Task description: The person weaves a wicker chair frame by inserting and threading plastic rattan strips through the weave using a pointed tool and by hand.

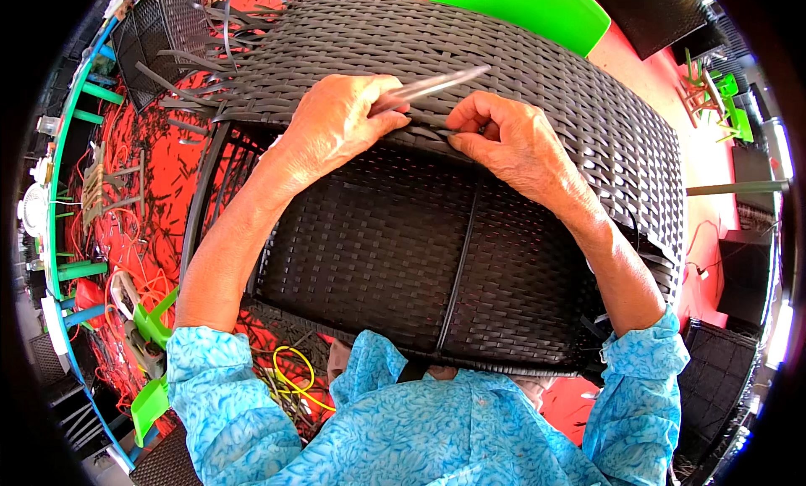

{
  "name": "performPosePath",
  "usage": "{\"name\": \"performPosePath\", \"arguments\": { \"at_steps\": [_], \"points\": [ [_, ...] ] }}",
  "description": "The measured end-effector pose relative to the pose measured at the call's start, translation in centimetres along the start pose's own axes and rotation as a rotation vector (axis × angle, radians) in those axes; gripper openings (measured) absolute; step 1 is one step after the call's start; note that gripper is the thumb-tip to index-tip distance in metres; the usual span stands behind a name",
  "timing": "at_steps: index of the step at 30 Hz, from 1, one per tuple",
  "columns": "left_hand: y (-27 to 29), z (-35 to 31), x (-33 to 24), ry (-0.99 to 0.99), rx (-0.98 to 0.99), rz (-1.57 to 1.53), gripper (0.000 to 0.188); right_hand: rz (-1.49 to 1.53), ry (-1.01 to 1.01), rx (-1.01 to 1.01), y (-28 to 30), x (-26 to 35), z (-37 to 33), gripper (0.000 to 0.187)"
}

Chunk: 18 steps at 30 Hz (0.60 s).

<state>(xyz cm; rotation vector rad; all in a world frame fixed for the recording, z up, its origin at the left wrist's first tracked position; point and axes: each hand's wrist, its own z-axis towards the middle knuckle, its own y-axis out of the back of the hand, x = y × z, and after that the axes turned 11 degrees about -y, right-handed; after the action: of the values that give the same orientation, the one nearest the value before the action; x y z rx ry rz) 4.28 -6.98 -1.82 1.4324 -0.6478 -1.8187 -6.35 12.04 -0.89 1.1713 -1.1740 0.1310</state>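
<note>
A dark woven rattan-style furniture piece (546, 83) lies across in front of me, its curved outer side up and its hollow inside facing me. At its near upper rim, my left hand (336, 116) is closed around a slim, shiny metal tool (443, 82) that points to the right; whether it is a blade or a flat rod I cannot tell. My right hand (525, 146) pinches a dark flat strip (430, 134) at the same rim, just right of the left hand. Loose strip ends (189, 66) stick out at the weave's left end.
A bright green plastic piece (529, 14) is beyond the weave. Dark scraps litter the red floor (168, 183) on the left. A yellow cord (298, 377) loops near my left sleeve. Green plastic parts (151, 409) stand at lower left, and green chairs (735, 108) at far right.
</note>
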Motion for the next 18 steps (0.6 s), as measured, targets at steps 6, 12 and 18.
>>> {"name": "performPosePath", "arguments": {
  "at_steps": [6,12,18],
  "points": [
    [-0.8,0.1,-0.2,-0.351,-0.057,0.293,0.013,0.010,0.060,-0.105,-0.6,-0.8,-0.1,0.014],
    [-0.8,0.2,0.2,-0.244,-0.066,0.181,0.010,0.036,0.047,-0.111,-1.3,-1.3,0.2,0.014],
    [0.8,0.1,-2.2,0.372,0.068,-0.234,0.011,0.073,0.043,-0.094,-0.9,-1.6,0.0,0.011]
  ]
}}
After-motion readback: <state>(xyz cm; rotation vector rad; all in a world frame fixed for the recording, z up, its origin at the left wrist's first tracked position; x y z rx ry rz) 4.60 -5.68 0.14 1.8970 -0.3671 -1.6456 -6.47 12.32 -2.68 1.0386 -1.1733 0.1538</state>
